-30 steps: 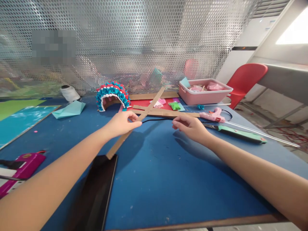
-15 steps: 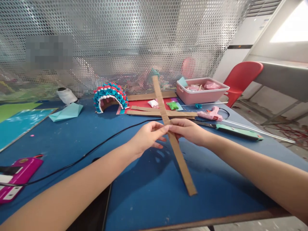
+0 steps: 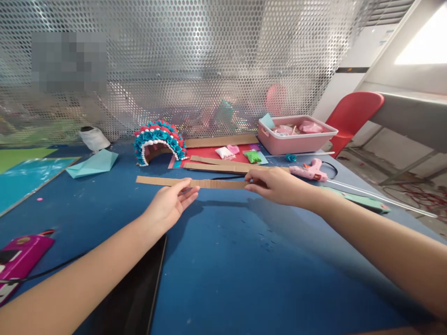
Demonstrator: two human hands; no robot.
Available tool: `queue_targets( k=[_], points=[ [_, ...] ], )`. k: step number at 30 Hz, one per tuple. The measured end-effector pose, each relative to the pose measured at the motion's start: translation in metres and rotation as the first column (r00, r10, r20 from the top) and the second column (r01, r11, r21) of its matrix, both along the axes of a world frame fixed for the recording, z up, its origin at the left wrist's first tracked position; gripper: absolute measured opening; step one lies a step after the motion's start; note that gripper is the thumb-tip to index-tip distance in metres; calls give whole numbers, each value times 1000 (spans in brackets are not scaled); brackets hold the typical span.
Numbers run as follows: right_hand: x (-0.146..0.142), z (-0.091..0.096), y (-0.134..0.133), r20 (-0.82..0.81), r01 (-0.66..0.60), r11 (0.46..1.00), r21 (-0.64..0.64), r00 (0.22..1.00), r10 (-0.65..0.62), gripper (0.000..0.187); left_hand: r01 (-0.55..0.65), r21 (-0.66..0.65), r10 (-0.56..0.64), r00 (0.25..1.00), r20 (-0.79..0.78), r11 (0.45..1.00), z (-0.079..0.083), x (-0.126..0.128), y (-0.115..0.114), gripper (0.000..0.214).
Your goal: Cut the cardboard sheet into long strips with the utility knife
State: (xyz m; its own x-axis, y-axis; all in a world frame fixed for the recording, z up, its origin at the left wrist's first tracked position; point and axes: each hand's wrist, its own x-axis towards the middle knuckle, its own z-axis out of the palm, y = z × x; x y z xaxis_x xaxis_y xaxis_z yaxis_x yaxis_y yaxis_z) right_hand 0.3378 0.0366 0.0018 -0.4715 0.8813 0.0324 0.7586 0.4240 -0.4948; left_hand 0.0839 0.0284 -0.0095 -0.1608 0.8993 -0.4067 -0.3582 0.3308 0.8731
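Note:
A long strip of cardboard (image 3: 220, 184) runs crosswise above the blue table, casting a shadow under it. My left hand (image 3: 171, 200) pinches it left of its middle between thumb and fingers, and its left end sticks out beyond. Toward the other end, my right hand (image 3: 272, 186) grips the strip with thumb and forefinger, and hides that end. Behind the strip lie more cardboard strips (image 3: 233, 167) on a red sheet (image 3: 204, 152). A pink glue gun (image 3: 310, 170) rests just beyond my right wrist, beside a green-handled cutter (image 3: 363, 200) partly covered by my forearm.
At the back stand a blue-and-red flowered arch (image 3: 160, 137) and a pink basket (image 3: 296, 144). Small white and green packets (image 3: 253, 157) lie between them. Folded light-blue paper (image 3: 94, 164), a magenta device (image 3: 26, 256) with a black cable and a dark flat panel (image 3: 129, 288) are on the left.
The cardboard strip has turned from pointing away from me to lying crosswise. My hands, close together before, have moved apart along it.

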Motion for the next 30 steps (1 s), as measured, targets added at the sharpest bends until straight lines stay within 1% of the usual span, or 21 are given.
queue_targets(
  k=[2, 5, 7, 9, 11, 13, 14, 15, 16, 17, 18, 19, 20, 21, 22, 23, 24, 25, 27, 30],
  points=[
    [-3, -2, 10, 74, -19, 998, 63, 997, 14, 17, -29, -50, 30, 999, 19, 998, -2, -8, 3, 19],
    [-11, -16, 27, 161, -60, 991, 118, 986, 40, 21, -28, -109, 32, 999, 40, 994, 0, -11, -1, 19],
    [-16, -26, 36, 208, -68, 984, 162, 978, 33, 23, 0, -140, 8, 999, 53, 990, 6, -10, -6, 15],
    [-20, -32, 41, 248, -70, 978, 198, 969, 20, 24, 43, -171, -31, 997, 72, 984, 15, -10, -10, 9],
    [-22, -32, 43, 283, -80, 972, 219, 959, 15, 26, 84, -203, -66, 993, 94, 976, 23, -10, -12, 13],
    [-22, -30, 45, 307, -85, 967, 241, 952, 7, 26, 101, -232, -85, 993, 79, 967, 27, -12, -14, 18],
    [-21, -28, 47, 313, -81, 964, 254, 950, -2, 26, 123, -231, -116, 992, 44, 965, 26, -12, -15, 18],
    [-20, -26, 50, 316, -73, 960, 269, 949, -16, 25, 167, -209, -176, 984, -27, 964, 23, -13, -15, 16],
    [-18, -25, 53, 317, -62, 957, 285, 948, -34, 25, 230, -156, -253, 957, -144, 961, 19, -13, -15, 14],
    [-17, -24, 58, 318, -52, 953, 299, 947, -48, 24, 319, -73, -326, 894, -308, 945, 13, -13, -14, 15],
    [-15, -24, 63, 320, -47, 950, 307, 946, -57, 23, 431, 25, -361, 785, -503, 902, 8, -13, -11, 17],
    [-13, -24, 68, 325, -49, 950, 309, 944, -57, 22, 551, 118, -328, 640, -695, 826, 2, -13, -7, 19],
    [-12, -25, 72, 330, -56, 951, 305, 943, -50, 20, 663, 180, -234, 485, -843, 727, -4, -14, -2, 20],
    [-11, -26, 76, 334, -66, 952, 298, 942, -39, 18, 755, 202, -122, 349, -929, 623, -10, -14, 4, 21],
    [-10, -27, 79, 334, -75, 953, 294, 942, -29, 16, 822, 191, -36, 249, -968, 536, -14, -15, 11, 21],
    [-10, -27, 81, 330, -81, 952, 294, 944, -22, 15, 862, 169, 13, 186, -982, 478, -19, -16, 18, 21],
    [-10, -27, 81, 322, -84, 950, 301, 947, -18, 15, 878, 158, 26, 164, -986, 453, -22, -16, 24, 21],
    [-10, -27, 81, 308, -83, 945, 316, 951, -19, 15, 883, 154, 31, 157, -987, 443, -24, -16, 28, 21],
    [-9, -25, 80, 264, -67, 928, 367, 964, -35, 16, 874, 172, 36, 175, -984, 454, -26, -14, 30, 21],
    [-8, -18, 72, 176, -27, 886, 462, 983, -62, 21, 846, 209, 69, 201, -977, 491, -20, -9, 22, 18]
  ],
)
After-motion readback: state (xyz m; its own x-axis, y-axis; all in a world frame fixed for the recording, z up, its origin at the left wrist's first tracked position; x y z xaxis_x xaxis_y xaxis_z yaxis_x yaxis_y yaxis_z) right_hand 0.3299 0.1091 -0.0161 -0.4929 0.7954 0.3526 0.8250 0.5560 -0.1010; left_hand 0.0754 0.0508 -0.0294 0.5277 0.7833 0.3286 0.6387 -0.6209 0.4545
